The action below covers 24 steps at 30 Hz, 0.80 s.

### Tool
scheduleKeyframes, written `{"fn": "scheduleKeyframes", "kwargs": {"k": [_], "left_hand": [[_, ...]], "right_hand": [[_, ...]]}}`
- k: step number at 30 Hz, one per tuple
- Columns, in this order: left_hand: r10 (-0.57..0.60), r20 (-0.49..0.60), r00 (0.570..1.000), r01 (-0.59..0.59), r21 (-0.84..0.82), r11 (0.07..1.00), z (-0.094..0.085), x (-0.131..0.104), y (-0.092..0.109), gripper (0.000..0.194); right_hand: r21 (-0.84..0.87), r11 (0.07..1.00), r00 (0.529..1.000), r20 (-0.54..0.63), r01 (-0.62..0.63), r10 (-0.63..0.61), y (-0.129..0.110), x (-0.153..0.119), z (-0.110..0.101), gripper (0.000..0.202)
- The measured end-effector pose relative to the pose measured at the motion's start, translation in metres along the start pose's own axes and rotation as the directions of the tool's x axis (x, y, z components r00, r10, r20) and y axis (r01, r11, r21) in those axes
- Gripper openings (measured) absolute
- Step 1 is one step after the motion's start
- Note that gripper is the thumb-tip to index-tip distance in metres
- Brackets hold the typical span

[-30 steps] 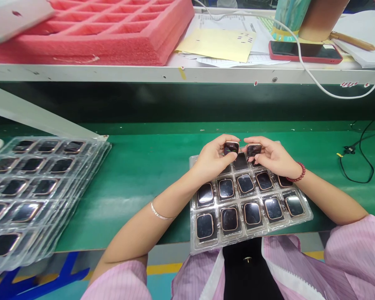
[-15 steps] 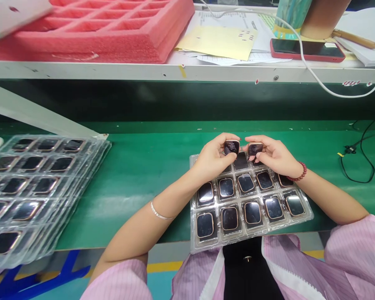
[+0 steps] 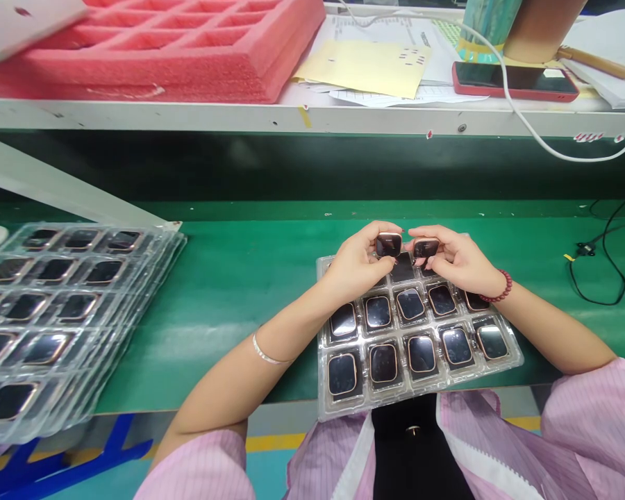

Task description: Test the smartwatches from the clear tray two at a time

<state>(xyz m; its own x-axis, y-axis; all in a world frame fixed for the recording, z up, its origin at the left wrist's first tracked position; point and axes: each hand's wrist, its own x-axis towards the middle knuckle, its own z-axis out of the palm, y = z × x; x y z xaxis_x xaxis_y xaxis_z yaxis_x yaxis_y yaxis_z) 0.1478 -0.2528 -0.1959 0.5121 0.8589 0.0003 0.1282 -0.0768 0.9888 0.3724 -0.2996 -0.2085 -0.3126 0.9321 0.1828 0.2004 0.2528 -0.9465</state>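
Note:
My left hand (image 3: 362,262) is closed on a smartwatch body (image 3: 388,244) with a dark screen and a gold rim. A second, similar watch body (image 3: 426,247) is gripped by my right hand (image 3: 459,261), close beside the first. Both are raised over the far edge of a clear plastic tray (image 3: 396,399). Rows of watch bodies lie face up in its pockets, among them one in the front row (image 3: 383,363). My hands hide part of the tray's back row. The tray's near edge sticks out past the bench toward my body.
Stacked clear trays of watch bodies (image 3: 46,347) stand on the green bench (image 3: 229,278) at left. A black cable (image 3: 598,271) lies at right. On the white shelf (image 3: 187,117) are pink compartmented foam (image 3: 260,62), papers (image 3: 364,66) and a red-edged phone (image 3: 515,82); a white cable (image 3: 526,135) droops below it.
Small lines of text showed on both held screens before; now they look mostly dark, with a faint mark on the left one. My hands have barely moved.

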Motion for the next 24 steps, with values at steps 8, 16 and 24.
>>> {"fn": "scheduleKeyframes", "kwargs": {"k": [8, 16, 24], "left_hand": [[-0.081, 0.024, 0.996, 0.083, -0.112, 0.990, 0.000, -0.001, 0.008, 0.040], [-0.142, 0.108, 0.984, 0.161, -0.193, 0.968, -0.007, -0.002, 0.014, 0.061], [-0.132, 0.092, 0.987, 0.147, -0.188, 0.971, -0.008, -0.010, 0.023, 0.060]], "right_hand": [[0.112, 0.991, 0.997, 0.028, -0.077, 0.074, -0.001, 0.002, -0.003, 0.045], [0.253, 0.949, 0.981, 0.072, -0.190, 0.178, -0.003, 0.005, -0.008, 0.059], [0.122, 0.981, 0.988, -0.015, -0.149, 0.151, -0.023, -0.004, -0.003, 0.054]]}}
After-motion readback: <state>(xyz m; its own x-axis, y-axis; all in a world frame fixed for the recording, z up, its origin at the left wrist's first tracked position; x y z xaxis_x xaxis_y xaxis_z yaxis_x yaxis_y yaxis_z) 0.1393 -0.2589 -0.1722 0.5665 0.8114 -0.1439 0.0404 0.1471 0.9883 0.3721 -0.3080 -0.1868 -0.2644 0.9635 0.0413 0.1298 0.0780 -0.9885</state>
